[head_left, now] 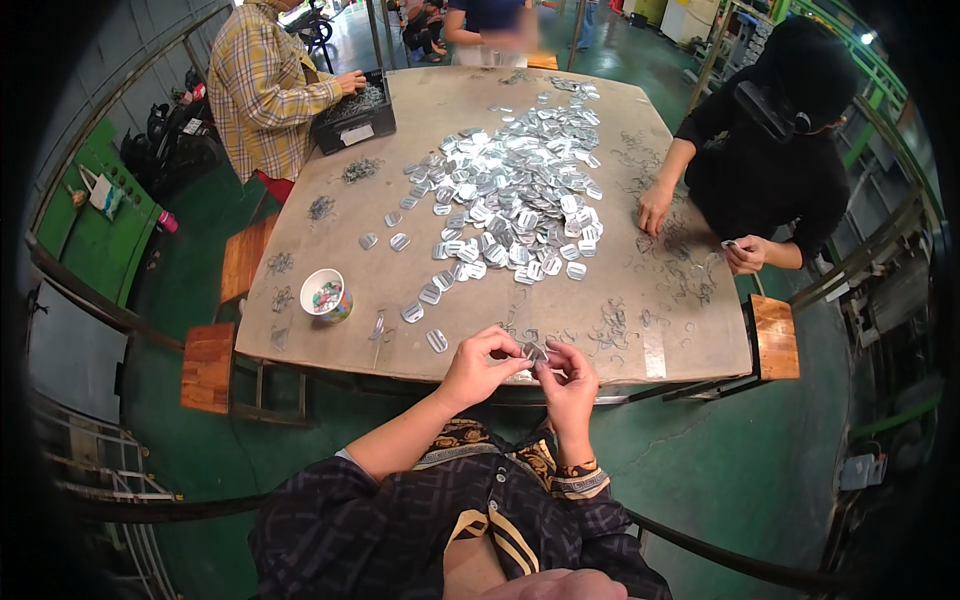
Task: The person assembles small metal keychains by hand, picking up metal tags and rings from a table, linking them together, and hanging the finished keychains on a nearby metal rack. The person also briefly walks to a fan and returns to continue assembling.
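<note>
My left hand [478, 372] and my right hand [570, 390] meet above the table's near edge. Both are closed, pinching a small metal buckle [535, 352] between fingertips, which partly cover it. Any smaller part held with it is too small to make out. Beyond my hands lies a broad heap of flat silver slotted buckles [520, 190]. A few loose ones trail toward me, the nearest being a single buckle [436, 341] left of my left hand. Thin curved wire pieces [613, 322] lie scattered to the right of my hands.
A patterned paper cup [326, 296] with small bits inside stands on the brown table [330, 215] at left. One person in black works at right; another, in a checked shirt, reaches into a black bin [355, 118]. A third stands at the far edge. Wooden stools [208, 368] flank the table.
</note>
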A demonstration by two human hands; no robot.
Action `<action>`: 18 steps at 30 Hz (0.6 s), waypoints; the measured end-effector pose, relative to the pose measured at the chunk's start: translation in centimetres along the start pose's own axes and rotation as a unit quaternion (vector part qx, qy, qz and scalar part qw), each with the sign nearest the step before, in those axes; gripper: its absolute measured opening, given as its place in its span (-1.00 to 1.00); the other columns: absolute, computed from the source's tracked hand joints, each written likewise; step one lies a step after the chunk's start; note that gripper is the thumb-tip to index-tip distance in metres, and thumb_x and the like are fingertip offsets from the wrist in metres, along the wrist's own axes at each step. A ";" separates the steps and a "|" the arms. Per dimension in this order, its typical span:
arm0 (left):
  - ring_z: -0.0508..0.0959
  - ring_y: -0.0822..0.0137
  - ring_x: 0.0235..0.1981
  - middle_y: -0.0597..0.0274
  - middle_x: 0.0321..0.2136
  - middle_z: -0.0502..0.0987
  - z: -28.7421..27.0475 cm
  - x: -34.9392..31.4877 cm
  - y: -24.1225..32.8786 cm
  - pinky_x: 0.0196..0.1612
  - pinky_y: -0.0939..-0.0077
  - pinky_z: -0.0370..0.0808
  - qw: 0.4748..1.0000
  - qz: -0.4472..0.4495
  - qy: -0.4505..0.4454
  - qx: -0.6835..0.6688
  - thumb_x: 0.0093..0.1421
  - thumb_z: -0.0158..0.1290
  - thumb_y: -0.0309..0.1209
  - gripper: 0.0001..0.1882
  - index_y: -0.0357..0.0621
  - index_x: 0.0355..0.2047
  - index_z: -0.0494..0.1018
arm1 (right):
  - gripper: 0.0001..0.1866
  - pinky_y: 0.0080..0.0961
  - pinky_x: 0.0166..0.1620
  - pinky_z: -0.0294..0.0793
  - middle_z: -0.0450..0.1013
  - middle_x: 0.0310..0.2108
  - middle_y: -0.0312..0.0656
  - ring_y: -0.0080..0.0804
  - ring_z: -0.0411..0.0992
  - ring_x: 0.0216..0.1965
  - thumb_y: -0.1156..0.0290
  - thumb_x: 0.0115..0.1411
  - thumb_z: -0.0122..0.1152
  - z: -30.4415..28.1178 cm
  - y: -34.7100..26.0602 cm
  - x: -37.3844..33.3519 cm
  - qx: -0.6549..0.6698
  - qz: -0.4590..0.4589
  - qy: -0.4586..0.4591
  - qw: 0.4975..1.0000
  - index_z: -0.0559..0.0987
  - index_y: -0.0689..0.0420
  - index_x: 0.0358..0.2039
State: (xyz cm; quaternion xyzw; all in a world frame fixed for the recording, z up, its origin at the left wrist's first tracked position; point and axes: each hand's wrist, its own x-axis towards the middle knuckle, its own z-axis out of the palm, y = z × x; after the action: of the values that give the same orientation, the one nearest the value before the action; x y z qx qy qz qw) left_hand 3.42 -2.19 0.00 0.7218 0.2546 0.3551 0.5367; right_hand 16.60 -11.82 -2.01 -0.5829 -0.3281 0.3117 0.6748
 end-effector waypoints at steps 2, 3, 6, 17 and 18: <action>0.47 0.47 -0.39 0.26 -0.44 0.48 0.0 0.0 -0.3 -0.27 0.59 0.41 1.000 0.001 0.002 0.020 0.01 0.25 -0.54 -0.88 -0.28 -0.46 0.52 | -0.64 -0.65 -0.33 0.52 0.53 -0.30 -0.18 -0.59 0.49 -0.32 0.69 0.05 0.22 0.3 0.1 -0.2 -0.049 -0.019 -0.006 0.999 0.49 0.24 -0.09; 0.47 0.46 -0.39 0.26 -0.44 0.48 0.0 0.0 -0.4 -0.27 0.58 0.41 1.000 0.002 0.004 0.030 0.00 0.25 -0.53 -0.88 -0.27 -0.47 0.52 | -0.63 -0.65 -0.33 0.51 0.54 -0.29 -0.18 -0.59 0.49 -0.33 0.68 0.05 0.22 0.5 0.1 -0.2 -0.073 -0.029 -0.008 0.997 0.50 0.21 -0.08; 0.48 0.44 -0.36 0.25 -0.42 0.49 -0.1 -0.2 -0.5 -0.23 0.56 0.42 0.999 0.007 0.012 0.043 0.02 0.23 -0.53 -0.89 -0.26 -0.49 0.50 | -0.57 -0.59 -0.31 0.53 0.55 -0.29 -0.14 -0.54 0.51 -0.34 0.68 0.02 0.24 1.1 -0.6 -0.4 -0.149 -0.029 -0.015 0.988 0.48 0.16 -0.05; 0.52 0.43 -0.25 0.14 -0.32 0.57 -1.9 -0.2 -4.5 -0.12 0.48 0.44 0.996 -0.015 -0.003 -0.091 0.14 0.09 -0.59 -0.90 -0.25 -0.40 0.36 | -0.41 -0.53 -0.21 0.46 0.50 -0.27 -0.20 -0.49 0.47 -0.31 0.43 0.03 0.34 -2.1 3.9 5.7 -0.098 0.002 -0.156 0.983 0.39 0.15 0.11; 0.53 0.44 -0.28 0.15 -0.34 0.58 -2.1 -0.3 -4.7 -0.14 0.48 0.45 0.996 -0.008 0.009 -0.093 0.15 0.08 -0.58 -0.92 -0.26 -0.40 0.38 | -0.43 -0.47 -0.20 0.46 0.50 -0.27 -0.14 -0.36 0.46 -0.29 0.37 0.04 0.33 -2.5 4.6 7.5 -0.209 -0.056 -0.101 0.971 0.41 0.16 0.09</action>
State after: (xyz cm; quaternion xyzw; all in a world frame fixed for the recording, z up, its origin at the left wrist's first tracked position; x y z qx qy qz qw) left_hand 1.68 0.24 -4.19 0.6637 0.2313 0.3789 0.6020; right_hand 22.87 -6.63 -6.28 -0.6572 -0.4847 0.2547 0.5180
